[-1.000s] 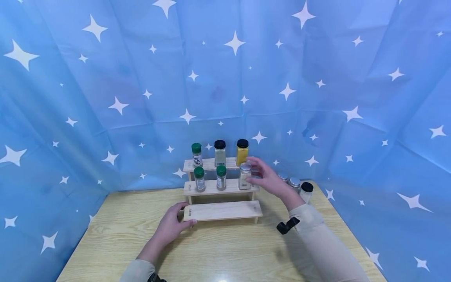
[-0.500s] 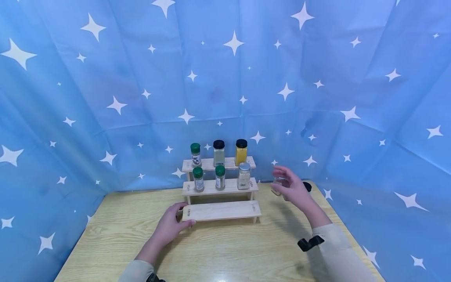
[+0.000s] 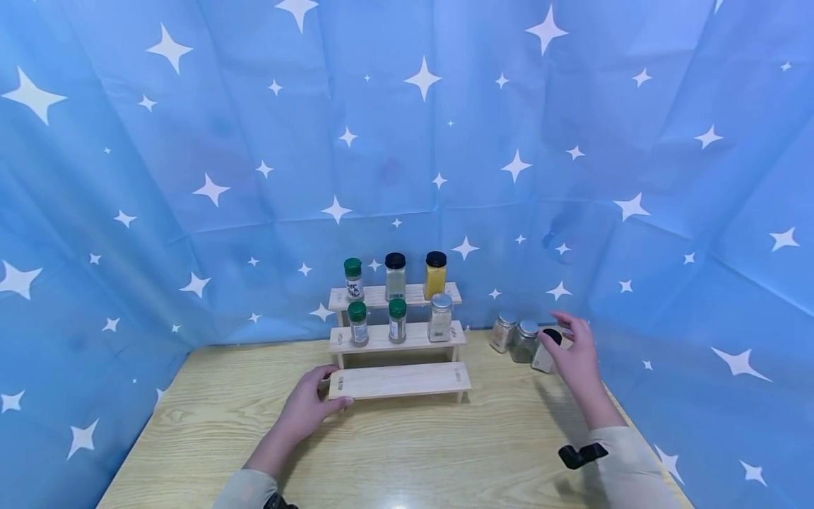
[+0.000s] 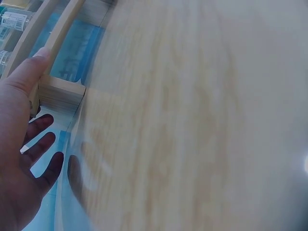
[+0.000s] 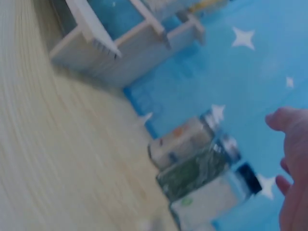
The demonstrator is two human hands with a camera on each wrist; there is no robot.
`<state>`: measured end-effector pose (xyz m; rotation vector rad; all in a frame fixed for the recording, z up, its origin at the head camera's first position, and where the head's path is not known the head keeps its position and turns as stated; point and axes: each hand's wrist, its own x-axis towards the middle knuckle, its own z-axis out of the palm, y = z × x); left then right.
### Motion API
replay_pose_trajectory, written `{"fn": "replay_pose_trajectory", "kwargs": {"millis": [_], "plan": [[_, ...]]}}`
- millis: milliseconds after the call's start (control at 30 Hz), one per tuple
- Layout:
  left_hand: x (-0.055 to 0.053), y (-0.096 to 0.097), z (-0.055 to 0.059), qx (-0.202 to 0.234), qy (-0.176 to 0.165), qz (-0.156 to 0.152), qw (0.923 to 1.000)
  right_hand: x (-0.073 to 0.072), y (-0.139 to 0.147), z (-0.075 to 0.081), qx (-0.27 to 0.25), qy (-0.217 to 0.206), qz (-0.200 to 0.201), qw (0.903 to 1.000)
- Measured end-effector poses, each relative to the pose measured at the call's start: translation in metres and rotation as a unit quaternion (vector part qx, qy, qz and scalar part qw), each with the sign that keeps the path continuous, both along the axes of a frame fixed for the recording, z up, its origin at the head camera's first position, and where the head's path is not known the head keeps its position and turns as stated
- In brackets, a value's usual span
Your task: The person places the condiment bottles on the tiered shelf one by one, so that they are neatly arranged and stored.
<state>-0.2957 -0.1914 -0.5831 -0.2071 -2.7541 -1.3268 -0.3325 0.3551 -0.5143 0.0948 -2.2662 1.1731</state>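
Observation:
My left hand [image 3: 309, 406] holds the left end of the lowest step of a three-tier wooden spice rack [image 3: 400, 380], thumb at the front edge. In the left wrist view the thumb lies on the wood [image 4: 65, 91] while other fingers [image 4: 43, 144] spread off beside it. My right hand [image 3: 575, 357] reaches around a black-lidded jar [image 3: 543, 360] on the table's right, thumb and fingers parted. The right wrist view, somewhat blurred, has that jar [image 5: 209, 199] below the hand [image 5: 296, 159], with a gap between them.
Two silver-lidded jars [image 3: 502, 336] [image 3: 524, 344] stand left of the black-lidded one. The middle tier bears two green-capped bottles [image 3: 359, 329] and a silver-lidded jar [image 3: 440, 322]; the top tier has a green-capped bottle [image 3: 354, 283] and two black-lidded jars [image 3: 435, 279]. A star-patterned curtain [image 3: 407, 141] borders the table.
My right hand has let go of the silver-lidded jar on the middle tier and moved right, past the two silver-lidded jars, to the black-lidded jar. My left hand stays at the rack.

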Motion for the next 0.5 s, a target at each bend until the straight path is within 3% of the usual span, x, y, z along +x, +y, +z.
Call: {"fn": "replay_pose_trajectory", "kwargs": {"millis": [267,500], "plan": [[0.0,-0.002,-0.001,-0.011,-0.004,0.001,0.9999,-0.001,0.018,-0.022,-0.027,-0.055,-0.012,0.9981],[-0.001,-0.003,-0.002,-0.018,-0.004,0.0,0.9998,-0.003,0.027,-0.04,-0.038,-0.099,0.031,0.9939]]}}
